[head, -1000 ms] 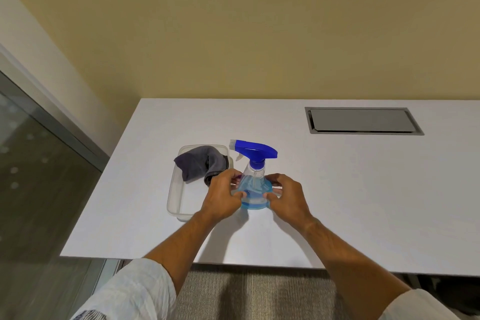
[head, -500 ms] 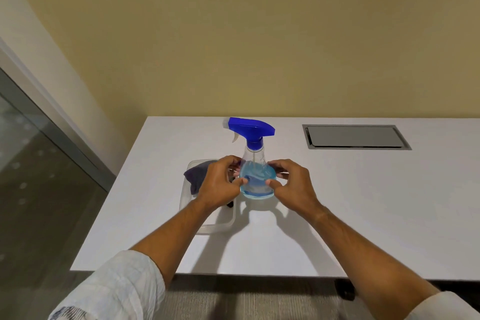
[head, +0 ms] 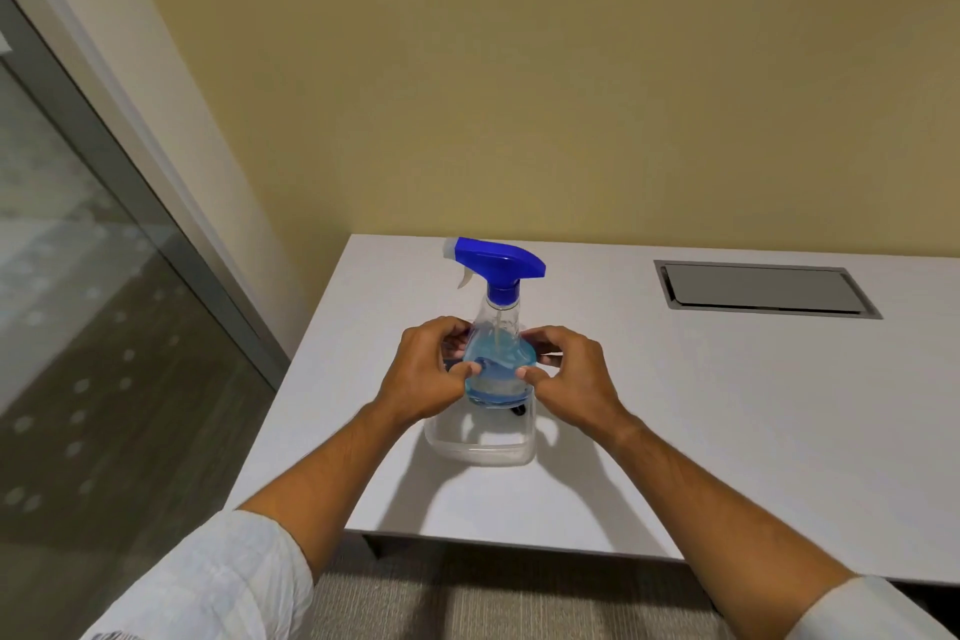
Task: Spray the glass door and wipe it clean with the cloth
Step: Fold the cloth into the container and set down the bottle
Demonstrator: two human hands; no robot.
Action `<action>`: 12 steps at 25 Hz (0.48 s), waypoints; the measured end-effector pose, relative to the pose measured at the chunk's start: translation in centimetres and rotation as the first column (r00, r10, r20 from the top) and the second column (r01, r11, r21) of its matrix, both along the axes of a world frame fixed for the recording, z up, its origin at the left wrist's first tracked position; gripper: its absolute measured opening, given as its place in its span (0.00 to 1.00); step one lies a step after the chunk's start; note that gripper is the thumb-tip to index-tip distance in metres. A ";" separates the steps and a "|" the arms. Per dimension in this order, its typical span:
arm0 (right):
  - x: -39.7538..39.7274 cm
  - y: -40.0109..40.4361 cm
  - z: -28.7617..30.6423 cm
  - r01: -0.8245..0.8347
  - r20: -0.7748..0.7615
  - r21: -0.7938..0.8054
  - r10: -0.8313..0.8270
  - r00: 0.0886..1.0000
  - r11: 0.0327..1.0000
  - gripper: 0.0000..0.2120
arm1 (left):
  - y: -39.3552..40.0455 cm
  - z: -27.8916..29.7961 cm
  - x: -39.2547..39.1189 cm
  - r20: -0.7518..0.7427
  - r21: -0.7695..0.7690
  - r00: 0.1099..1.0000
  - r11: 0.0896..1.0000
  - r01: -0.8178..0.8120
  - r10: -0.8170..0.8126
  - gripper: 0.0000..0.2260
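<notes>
The spray bottle (head: 497, 353) is held upright between both hands, above the near-left part of the white worktop (head: 727, 405). No label, brand or writing can be read on it. Its body is clear plastic, wide and round at the bottom and narrow at the neck, and it is filled with light blue liquid up to about the middle. A thin tube runs down inside the neck. The top is a dark blue spray head (head: 496, 263) with a white nozzle tip and a white trigger, and the nozzle points to the left, toward the glass door (head: 78, 327).

The left hand (head: 426, 374) presses on the left side of the round body, with the thumb in front and the fingers curled around the back. The right hand (head: 569, 377) presses on the right side in the same way. Both hands are closed on the bottle.

Just under and behind the bottle is a clear plastic container (head: 480, 447) standing on the worktop. Something small and dark shows at its far edge below the bottle, but I cannot tell what it is.

Further right, a grey metal cable hatch (head: 763, 288) is set flat in the worktop. Behind is a yellow wall (head: 571, 94). The glass door, with a grey frame, is at the left and shows rows of pale dots. The person wears white sleeves (head: 218, 582).
</notes>
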State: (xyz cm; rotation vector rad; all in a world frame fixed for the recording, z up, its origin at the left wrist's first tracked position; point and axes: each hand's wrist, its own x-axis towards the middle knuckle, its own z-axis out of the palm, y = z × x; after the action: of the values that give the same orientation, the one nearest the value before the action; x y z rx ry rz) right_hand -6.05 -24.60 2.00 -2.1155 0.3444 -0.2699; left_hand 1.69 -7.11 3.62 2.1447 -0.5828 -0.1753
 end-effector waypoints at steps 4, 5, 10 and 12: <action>0.2 1.6 -2.5 0.005 -0.046 0.043 -0.003 0.999 0.999 0.19 | 1.5 -2.6 0.1 -0.027 0.024 1.000 1.000 -0.007 0.008 0.17; 0.2 1.9 -3.0 0.001 -0.056 0.042 0.001 0.998 0.999 0.19 | 1.7 -3.3 0.0 -0.039 0.027 0.999 1.000 -0.011 0.012 0.17; 0.0 2.6 -5.4 -0.017 -0.106 0.012 0.018 0.994 1.000 0.19 | 2.1 -5.6 -0.2 -0.129 0.037 0.991 0.999 -0.015 0.020 0.15; 0.1 2.7 -6.1 -0.022 -0.126 0.005 0.023 0.992 1.000 0.20 | 2.2 -6.2 -0.1 -0.142 0.042 0.990 0.999 -0.010 0.016 0.15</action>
State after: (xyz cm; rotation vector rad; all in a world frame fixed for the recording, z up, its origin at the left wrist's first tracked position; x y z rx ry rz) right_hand -5.99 -21.86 -4.09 -2.1362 0.3940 -0.1227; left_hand 1.57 -4.92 -2.58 2.1545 -0.4862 -0.3326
